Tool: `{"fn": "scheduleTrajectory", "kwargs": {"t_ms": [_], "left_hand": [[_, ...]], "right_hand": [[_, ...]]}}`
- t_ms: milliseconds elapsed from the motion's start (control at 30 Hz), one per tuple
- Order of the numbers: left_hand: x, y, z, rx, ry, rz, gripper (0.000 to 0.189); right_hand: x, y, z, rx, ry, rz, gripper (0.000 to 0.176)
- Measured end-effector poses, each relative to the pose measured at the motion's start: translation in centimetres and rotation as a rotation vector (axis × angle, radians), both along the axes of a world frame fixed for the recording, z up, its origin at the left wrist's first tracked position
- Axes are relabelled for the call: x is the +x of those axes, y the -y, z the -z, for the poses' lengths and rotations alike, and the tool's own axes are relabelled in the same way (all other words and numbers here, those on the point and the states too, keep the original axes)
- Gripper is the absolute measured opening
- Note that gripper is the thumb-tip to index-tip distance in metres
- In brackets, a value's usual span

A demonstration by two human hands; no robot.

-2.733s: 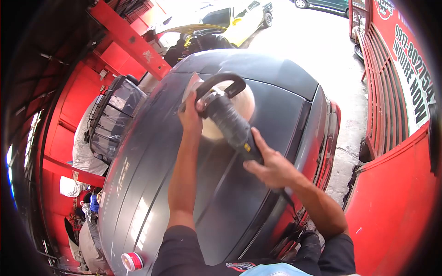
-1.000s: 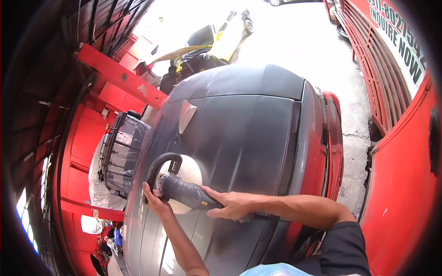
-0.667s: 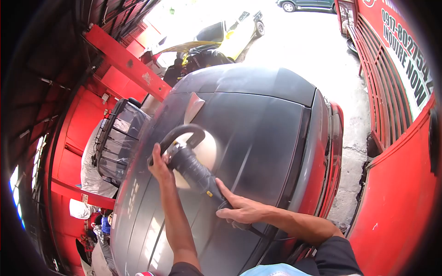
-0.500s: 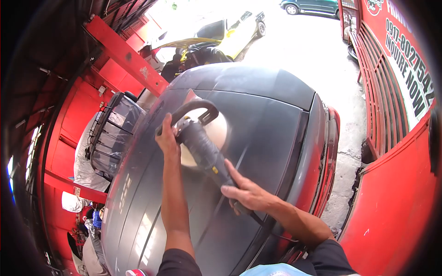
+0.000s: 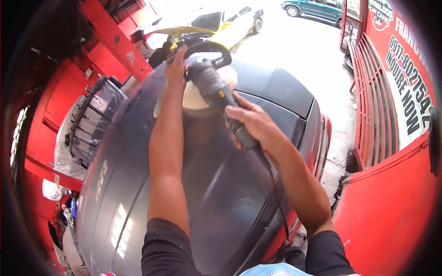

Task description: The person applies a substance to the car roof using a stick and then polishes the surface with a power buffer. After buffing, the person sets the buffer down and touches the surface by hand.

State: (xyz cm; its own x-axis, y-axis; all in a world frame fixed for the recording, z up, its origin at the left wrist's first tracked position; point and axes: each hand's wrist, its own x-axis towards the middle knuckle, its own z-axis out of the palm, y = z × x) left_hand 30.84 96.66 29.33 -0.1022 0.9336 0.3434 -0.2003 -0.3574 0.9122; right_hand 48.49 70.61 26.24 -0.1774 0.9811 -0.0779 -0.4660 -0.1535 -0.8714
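Note:
A dark car polisher [image 5: 208,83] reaches away from me over the grey car roof [image 5: 198,184]. Its pale round pad [image 5: 195,99] rests against the far part of the roof, partly hidden under the tool's body. My left hand [image 5: 176,68] is closed around the left end of the curved front handle [image 5: 225,54]. Around the rear grip is my right hand [image 5: 256,121], fingers wrapped underneath and thumb on top. From that grip a black cord [image 5: 277,198] trails down over the roof's right side.
Red metal beams [image 5: 115,41] and a roof rack [image 5: 94,122] stand on the left. On the right are a red slatted gate [image 5: 375,101] and a red panel [image 5: 386,198]. A yellow car [image 5: 235,32] with raised hood and a green car [image 5: 315,10] stand beyond.
The polisher has moved forward, away from me, and slightly right across the roof. Both hands have travelled with it, keeping their hold; my arms are stretched further out. The view has shifted slightly.

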Motion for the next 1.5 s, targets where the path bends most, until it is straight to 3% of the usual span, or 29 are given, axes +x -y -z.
{"fn": "scheduleTrajectory", "kwargs": {"t_ms": [200,267,300,367,500,567,633,667,700,767,800,967,1033,1100,1167,1267,1400,1500], "left_hand": [[7.9,-1.9,1.0,-0.004,-0.048,-0.081,0.047],[10.0,-0.2,0.4,-0.127,-0.087,-0.042,0.027],[10.2,0.5,0.5,-0.122,-0.104,-0.038,0.027],[11.0,2.7,0.8,-0.122,-0.116,0.058,0.042],[12.6,10.6,0.3,-0.093,-0.110,0.161,0.034],[13.3,14.3,-0.2,-0.118,-0.164,0.100,0.033],[12.8,17.7,-0.1,-0.097,-0.249,0.121,0.030],[12.1,19.6,0.0,-0.077,-0.201,0.141,0.029],[11.0,21.8,0.5,-0.074,-0.163,0.153,0.028],[8.9,25.6,1.0,-0.074,-0.169,0.137,0.027],[7.6,27.8,1.4,-0.071,-0.146,0.122,0.027],[1.3,37.3,2.8,-0.053,-0.178,0.003,0.027],[-1.1,41.2,3.1,-0.042,-0.191,-0.028,0.026],[-3.8,44.8,3.6,-0.122,-0.107,-0.061,0.022],[-6.3,48.3,3.8,-0.136,-0.022,-0.087,0.017],[-10.1,53.3,4.4,-0.065,-0.038,-0.162,0.018],[-12.5,57.8,3.2,-0.051,-0.111,-0.139,0.030],[-12.6,57.6,3.2,-0.072,-0.081,-0.220,0.029]], "right_hand": [[5.4,0.7,-0.4,-0.012,0.071,0.113,0.072],[5.8,2.4,-0.7,-0.019,0.067,0.142,0.072],[5.8,3.5,-0.6,-0.020,0.062,0.174,0.072],[5.6,5.9,0.0,-0.011,0.058,0.183,0.073],[4.6,12.7,1.2,-0.057,0.115,0.245,0.076],[5.6,15.4,1.7,-0.079,0.098,0.280,0.076],[6.5,17.9,2.8,-0.107,0.160,0.177,0.077],[6.5,19.2,3.6,-0.064,0.318,0.164,0.074],[5.7,21.0,4.9,-0.078,0.281,0.161,0.074],[4.6,23.9,6.5,0.090,0.568,0.225,0.082],[4.4,25.9,3.9,-0.052,0.490,0.116,0.082],[2.0,33.3,4.0,0.058,0.644,0.060,0.084],[1.2,36.3,2.5,-0.134,0.601,-0.114,0.086],[-0.1,39.0,3.2,-0.025,0.627,-0.063,0.088],[-0.7,41.0,2.3,-0.145,0.638,-0.273,0.088],[-2.5,43.9,2.3,-0.077,0.657,-0.330,0.089],[-4.2,45.6,2.8,0.024,0.667,-0.383,0.090],[-4.5,44.8,0.8,0.003,0.676,-0.427,0.085]]}}
